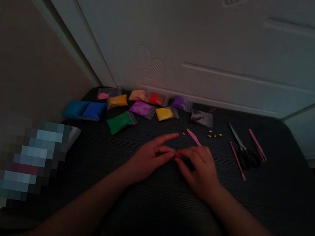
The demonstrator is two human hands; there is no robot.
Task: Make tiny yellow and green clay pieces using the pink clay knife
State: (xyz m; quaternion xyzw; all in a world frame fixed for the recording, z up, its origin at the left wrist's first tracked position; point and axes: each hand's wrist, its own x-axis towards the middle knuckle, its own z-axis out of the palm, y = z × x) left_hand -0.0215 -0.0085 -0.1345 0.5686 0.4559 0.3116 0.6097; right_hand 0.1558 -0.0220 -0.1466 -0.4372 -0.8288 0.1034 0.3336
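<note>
Pale embossed panel point(173, 24), behind your dark ribbed desk point(84, 158). Desk centre: your left hand point(149, 157) and right hand point(201, 171), fingertips pinched together; contents indiscernible. Just beyond: pink plastic knife point(193, 136), small yellow-and-black pieces point(209, 136). Far edge: coloured clear bags point(120, 123). Towards right edge: black-handled scissors point(241, 145), slim pink tools point(237, 161).

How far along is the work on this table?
Apparently done: a small cluster of yellow-and-dark pieces set apart on the black table. In hand: the left hand and right hand meet at the fingertips, but any piece there is too dark to identify. Left: the amount can't be judged, though the green-filled clear plastic bag looks well filled.
</note>
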